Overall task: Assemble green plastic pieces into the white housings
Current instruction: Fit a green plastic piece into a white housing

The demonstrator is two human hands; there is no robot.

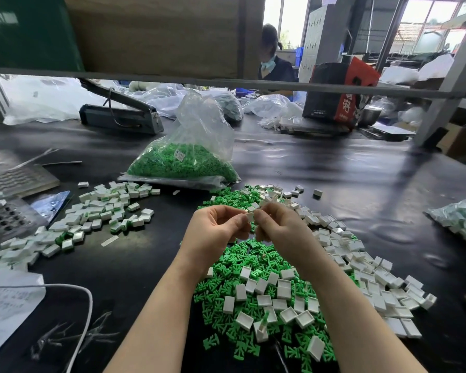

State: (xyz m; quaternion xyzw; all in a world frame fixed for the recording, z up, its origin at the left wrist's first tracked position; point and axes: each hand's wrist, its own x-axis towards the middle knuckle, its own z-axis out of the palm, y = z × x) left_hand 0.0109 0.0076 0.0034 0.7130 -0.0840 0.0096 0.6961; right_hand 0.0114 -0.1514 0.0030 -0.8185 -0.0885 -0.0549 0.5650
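Both hands are up over the black bench (334,168) here, meeting in the middle. The left hand (215,230) has its grip pinched on a small white rectangular plastic housing (250,216), and the right hand (279,224) is pinching at the same spot from the other side. I'd guess it's feeding a green piece in, but the fingers cover it, so I honestly can't tell if there's green in there or how far it's seated.

Tips for this step, as I'd judge it:

- Keep the housing's open side facing the other hand, thumb and forefinger on the short walls so they don't block the mouth.
- Line the green part up square before pushing. Those loose green pronged plastic pieces (253,254) in the heap under the wrists look thin and would likely bend if forced in crooked.
- Press straight in until it's flush, then check that no prong sticks out.

Stock is close: empty white housings (342,254) are spread to the right and on top of the green heap, and the pile of finished white housings with green showing (102,211) sits off to the left, so drop the done one there. The clear plastic bag of green pieces (183,157) is behind for refills.
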